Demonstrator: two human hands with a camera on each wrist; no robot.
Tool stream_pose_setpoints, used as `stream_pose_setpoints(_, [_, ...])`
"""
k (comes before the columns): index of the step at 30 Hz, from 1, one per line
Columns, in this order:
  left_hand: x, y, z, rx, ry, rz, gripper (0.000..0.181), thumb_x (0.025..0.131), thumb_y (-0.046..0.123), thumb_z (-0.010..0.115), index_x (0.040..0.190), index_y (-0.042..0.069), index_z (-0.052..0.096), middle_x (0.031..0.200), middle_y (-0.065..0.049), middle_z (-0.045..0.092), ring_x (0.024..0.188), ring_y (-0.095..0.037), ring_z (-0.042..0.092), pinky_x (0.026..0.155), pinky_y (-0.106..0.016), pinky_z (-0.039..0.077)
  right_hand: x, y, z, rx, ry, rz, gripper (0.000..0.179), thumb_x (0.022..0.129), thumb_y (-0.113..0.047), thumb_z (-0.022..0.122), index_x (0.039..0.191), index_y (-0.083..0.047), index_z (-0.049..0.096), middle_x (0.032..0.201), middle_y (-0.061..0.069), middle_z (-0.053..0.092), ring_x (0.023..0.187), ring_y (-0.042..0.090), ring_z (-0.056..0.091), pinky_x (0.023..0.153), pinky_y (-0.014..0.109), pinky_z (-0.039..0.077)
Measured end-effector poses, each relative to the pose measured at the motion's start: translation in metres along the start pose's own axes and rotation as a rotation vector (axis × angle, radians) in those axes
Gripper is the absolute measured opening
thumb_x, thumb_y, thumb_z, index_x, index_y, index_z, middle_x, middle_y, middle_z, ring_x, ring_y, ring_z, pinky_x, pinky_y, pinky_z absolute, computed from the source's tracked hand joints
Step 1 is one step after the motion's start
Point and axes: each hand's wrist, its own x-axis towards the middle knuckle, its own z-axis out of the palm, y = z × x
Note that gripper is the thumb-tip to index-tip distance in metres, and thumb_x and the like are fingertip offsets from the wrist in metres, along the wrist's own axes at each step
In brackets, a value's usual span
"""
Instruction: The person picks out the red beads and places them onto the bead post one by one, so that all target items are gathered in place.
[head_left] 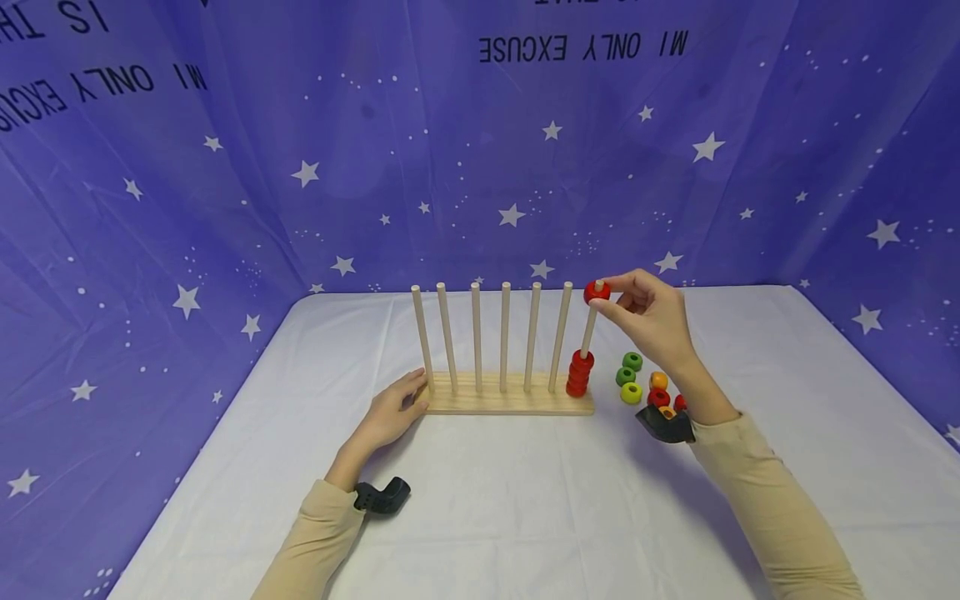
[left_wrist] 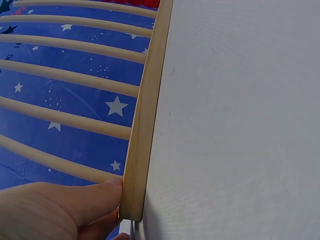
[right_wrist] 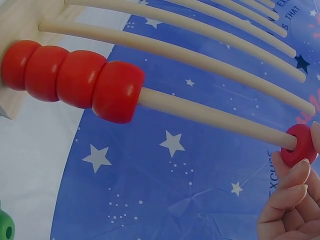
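A wooden peg rack, its base (head_left: 510,402) flat on the table, carries a row of upright pegs. My left hand (head_left: 390,412) grips the left end of the base; in the left wrist view, the thumb (left_wrist: 102,197) lies against the wood. Between thumb and fingers, my right hand (head_left: 651,312) pinches a red bead (head_left: 592,295) around the top of the rightmost peg (head_left: 588,333). Lower on that peg, several red beads (head_left: 578,375) are stacked at the base. The right wrist view shows bare peg between the stack and the held bead (right_wrist: 298,145).
To the right of the rack lie loose beads: green ones (head_left: 632,361), a yellow one (head_left: 631,393), orange (head_left: 658,381) and red (head_left: 658,397) ones, partly hidden by the right wrist's black mount (head_left: 666,425). A blue starred curtain (head_left: 450,167) hangs behind the white-covered table (head_left: 510,500).
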Motion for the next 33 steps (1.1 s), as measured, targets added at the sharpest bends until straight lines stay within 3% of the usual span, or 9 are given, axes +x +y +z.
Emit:
stream_pose_setpoints(7, [0.000, 0.001, -0.001, 0.003, 0.004, -0.001, 0.051, 0.091, 0.011, 0.057, 0.137, -0.005, 0.042, 0.148, -0.021, 0.037, 0.139, -0.040, 0.032, 0.114, -0.052, 0.028, -0.001, 0.002, 0.002, 0.002, 0.000, -0.010, 0.026, 0.078, -0.012, 0.075, 0.100, -0.002, 0.067, 0.082, -0.031, 0.061, 0.055, 0.003, 0.049, 0.049, 0.013, 0.042])
stream_pose_setpoints(14, [0.000, 0.001, -0.001, 0.004, 0.003, -0.005, 0.050, 0.091, 0.011, 0.056, 0.137, -0.005, 0.042, 0.148, -0.022, 0.037, 0.139, -0.040, 0.032, 0.114, -0.052, 0.028, -0.005, 0.005, 0.003, -0.027, -0.015, 0.017, 0.026, 0.078, -0.015, 0.076, 0.099, -0.002, 0.067, 0.081, -0.006, 0.068, 0.055, 0.003, 0.050, 0.048, 0.014, 0.042])
stream_pose_setpoints(20, [-0.001, 0.001, -0.001, 0.003, -0.001, 0.001, 0.050, 0.092, 0.011, 0.055, 0.137, -0.006, 0.042, 0.148, -0.022, 0.036, 0.139, -0.040, 0.031, 0.114, -0.053, 0.028, -0.007, 0.009, 0.004, -0.021, -0.018, 0.010, 0.025, 0.077, -0.013, 0.076, 0.097, -0.002, 0.067, 0.076, -0.026, 0.061, 0.054, 0.003, 0.049, 0.048, 0.014, 0.041])
stream_pose_setpoints(22, [-0.001, 0.001, -0.001, 0.004, -0.001, -0.001, 0.050, 0.092, 0.011, 0.055, 0.137, -0.006, 0.042, 0.148, -0.022, 0.036, 0.139, -0.040, 0.031, 0.114, -0.053, 0.027, -0.007, 0.011, 0.005, -0.019, -0.019, 0.008, 0.024, 0.077, -0.012, 0.076, 0.097, -0.002, 0.067, 0.076, -0.026, 0.061, 0.054, 0.003, 0.049, 0.048, 0.014, 0.041])
stream_pose_setpoints(25, [0.000, 0.001, -0.001, -0.002, -0.002, -0.005, 0.050, 0.092, 0.012, 0.056, 0.137, -0.005, 0.042, 0.148, -0.021, 0.036, 0.139, -0.040, 0.031, 0.114, -0.053, 0.027, -0.008, 0.013, 0.005, -0.032, -0.021, 0.009, 0.024, 0.077, -0.012, 0.076, 0.098, -0.002, 0.067, 0.078, -0.015, 0.066, 0.054, 0.003, 0.049, 0.048, 0.015, 0.041])
stream_pose_setpoints(31, [-0.001, 0.002, -0.002, -0.006, -0.009, -0.009, 0.050, 0.092, 0.012, 0.055, 0.137, -0.005, 0.042, 0.149, -0.021, 0.035, 0.139, -0.040, 0.030, 0.114, -0.054, 0.027, -0.011, 0.016, 0.006, -0.030, -0.033, 0.027, 0.025, 0.078, -0.013, 0.075, 0.100, -0.003, 0.067, 0.080, -0.027, 0.061, 0.054, 0.004, 0.049, 0.048, 0.015, 0.041])
stream_pose_setpoints(33, [-0.001, 0.002, -0.002, -0.003, -0.009, -0.008, 0.050, 0.092, 0.012, 0.055, 0.137, -0.006, 0.042, 0.149, -0.022, 0.035, 0.139, -0.040, 0.030, 0.114, -0.054, 0.027, -0.012, 0.016, 0.007, -0.030, -0.039, 0.029, 0.025, 0.079, -0.013, 0.074, 0.101, -0.003, 0.067, 0.080, -0.020, 0.065, 0.054, 0.003, 0.049, 0.048, 0.015, 0.041])
